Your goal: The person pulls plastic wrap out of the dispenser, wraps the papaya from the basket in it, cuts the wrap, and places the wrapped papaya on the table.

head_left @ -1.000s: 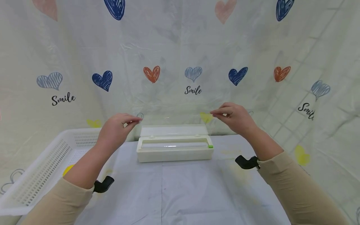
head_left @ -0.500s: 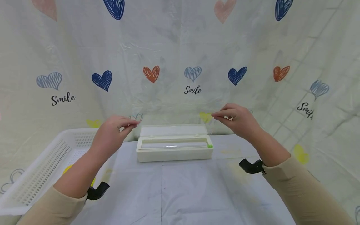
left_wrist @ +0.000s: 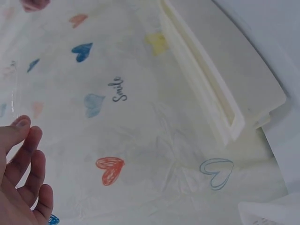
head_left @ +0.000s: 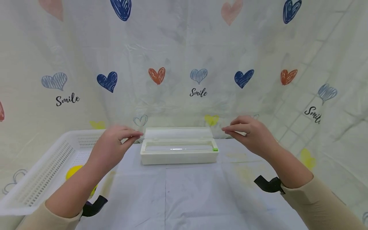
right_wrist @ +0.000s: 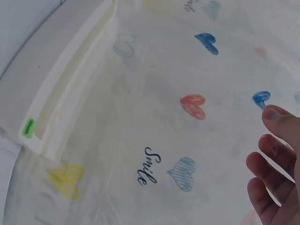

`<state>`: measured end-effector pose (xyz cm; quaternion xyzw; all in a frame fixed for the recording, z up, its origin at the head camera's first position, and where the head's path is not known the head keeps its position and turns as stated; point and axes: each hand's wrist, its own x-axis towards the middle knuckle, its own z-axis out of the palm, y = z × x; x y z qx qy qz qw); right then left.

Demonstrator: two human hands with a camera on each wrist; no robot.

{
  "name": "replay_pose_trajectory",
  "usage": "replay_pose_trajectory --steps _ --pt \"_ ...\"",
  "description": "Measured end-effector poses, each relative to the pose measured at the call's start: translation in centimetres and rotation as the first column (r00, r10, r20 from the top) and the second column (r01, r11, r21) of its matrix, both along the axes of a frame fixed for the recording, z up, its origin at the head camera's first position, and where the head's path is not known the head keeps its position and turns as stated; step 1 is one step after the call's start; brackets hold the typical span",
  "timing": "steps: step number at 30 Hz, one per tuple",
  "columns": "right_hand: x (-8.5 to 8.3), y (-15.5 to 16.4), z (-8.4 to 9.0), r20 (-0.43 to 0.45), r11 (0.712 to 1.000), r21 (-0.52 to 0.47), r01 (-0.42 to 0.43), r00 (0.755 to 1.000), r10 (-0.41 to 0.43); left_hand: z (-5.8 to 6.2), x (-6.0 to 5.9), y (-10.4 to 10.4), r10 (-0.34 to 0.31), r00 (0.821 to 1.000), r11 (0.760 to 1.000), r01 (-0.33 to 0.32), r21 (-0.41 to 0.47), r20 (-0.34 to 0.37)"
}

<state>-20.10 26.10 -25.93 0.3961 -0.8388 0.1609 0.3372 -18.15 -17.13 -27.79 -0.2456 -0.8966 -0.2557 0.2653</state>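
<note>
Pull-out step, I judge: left hand (head_left: 115, 140) at 9, right hand (head_left: 250, 132) at 3 of cream rectangular wrap dispenser box (head_left: 179, 150), each pinching clear film (left_wrist: 11, 89) corners. Next: draw taut, level.

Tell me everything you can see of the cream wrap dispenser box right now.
The cream dispenser box is a long, plastic-looking case lying flat on the white table cover, its long side facing the camera. Its lid is hinged open toward the backdrop. Inside, a pale roll lies lengthwise. A small green tab sits at its right end. The left hand and right hand hover off either end; neither touches the box.
</note>
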Motion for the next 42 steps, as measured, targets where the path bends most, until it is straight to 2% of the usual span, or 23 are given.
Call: replay_pose_trajectory --steps 5,8,13,17,20,23,27,30,31,34,37,39,42 --pt "1.5 0.1 -0.9 -0.043 1.0 0.002 -0.012 0.999 0.012 -0.7 1.8 -0.1 -0.018 1.0 0.999 0.017 -0.046 -0.026" --pt "2.3 0.0 -1.9 -0.062 0.998 -0.02 -0.054 0.997 0.052 -1.7 3.2 -0.1 -0.029 0.999 0.999 0.027 -0.045 -0.031" --pt "4.0 -0.1 -4.3 -0.02 0.988 -0.049 -0.147 0.989 0.146 -4.8 5.4 -0.3 -0.079 0.992 0.997 0.076 -0.029 -0.097" --pt "5.5 0.1 -6.3 -0.004 0.975 -0.046 -0.218 0.976 0.218 -7.4 6.9 -0.4 -0.117 0.989 0.993 0.114 -0.034 -0.095" --pt "6.3 0.3 -7.6 -0.003 0.958 -0.032 -0.284 0.959 0.284 -9.0 7.6 -0.4 -0.154 0.984 0.987 0.15 -0.054 -0.089" --pt "7.0 0.4 -8.7 0.024 0.941 -0.017 -0.338 0.941 0.339 -10.6 7.6 -0.6 -0.22 0.972 0.973 0.213 -0.086 -0.087" --pt "7.7 0.7 -10.4 0.119 0.938 0.013 -0.347 0.932 0.343 -12.3 7.4 -1.0 -0.293 0.956 0.95 0.289 -0.114 -0.021" --pt "8.1 0.9 -11.9 0.206 0.941 0.042 -0.335 0.925 0.32 -13.1 7.2 -1.2 -0.314 0.947 0.937 0.321 -0.139 0.074" --pt "8.1 1.0 -12.3 0.235 0.941 0.05 -0.336 0.919 0.316 -13.3 7.1 -1.2 -0.316 0.94 0.931 0.333 -0.147 0.124" --pt "8.1 0.9 -13.7 0.321 0.936 0.075 -0.343 0.897 0.303 -13.7 6.8 -1.1 -0.285 0.913 0.926 0.341 -0.164 0.293" --pt "7.8 0.8 -15.0 0.401 0.933 0.106 -0.345 0.873 0.277 -14.2 6.4 -0.8 -0.238 0.871 0.928 0.335 -0.166 0.429" --pt "7.5 0.7 -15.7 0.448 0.932 0.131 -0.339 0.858 0.25 -14.7 6.2 -0.6 -0.217 0.85 0.93 0.329 -0.163 0.479" --pt "7.0 0.7 -16.6 0.544 0.935 0.16 -0.317 0.819 0.185 -15.7 5.8 -0.3 -0.208 0.834 0.926 0.337 -0.173 0.511"
